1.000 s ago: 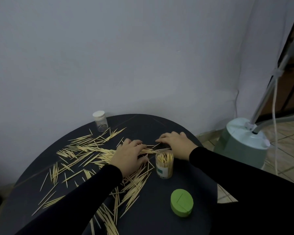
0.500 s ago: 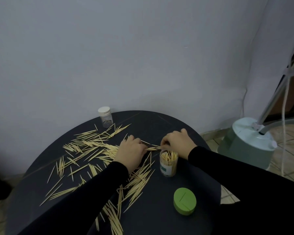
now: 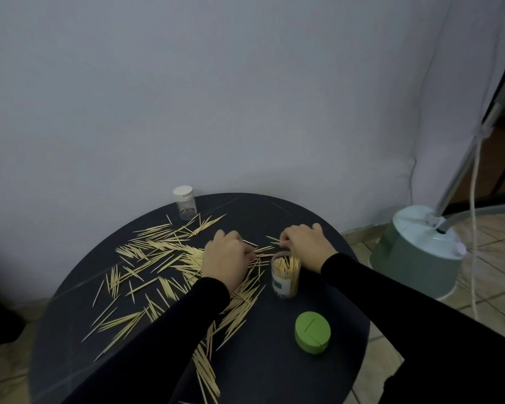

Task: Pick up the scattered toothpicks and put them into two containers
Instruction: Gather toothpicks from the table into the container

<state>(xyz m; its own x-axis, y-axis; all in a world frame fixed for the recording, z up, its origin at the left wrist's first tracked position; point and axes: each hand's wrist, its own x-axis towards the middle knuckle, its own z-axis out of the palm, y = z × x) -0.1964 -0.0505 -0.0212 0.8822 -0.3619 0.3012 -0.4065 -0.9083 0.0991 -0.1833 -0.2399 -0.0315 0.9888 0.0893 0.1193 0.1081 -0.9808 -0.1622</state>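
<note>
I am in the gathering step. My left hand lies knuckles-up on the thick part of the toothpicks, its fingers curled down into the pile near the centre of the bench; I judge it is pinching a few sticks, though the fingertips are hidden under the hand. My right hand sits just behind the open jar, fingers curled, pinching a toothpick or two at its left edge, where pale tips stick out.

The jar stands upright, just right of the pile, with a good bunch of sticks already standing in it. Its green lid lies apart, nearer to me. The second container, a small vial with a white cap on, stands at the far edge by the wall; I cannot tell how much is in it.

Most of the toothpicks are not yet collected: they fan across the left half of the bench and run down toward my sleeves.

Next, as I judge it, each hand must lift its pinch and carry it over the jar mouth, sticks turned upright so they slide in. The right hand is close enough to knock the jar, so it needs a clean rise first. The vial will need uncapping before it takes any.
</note>
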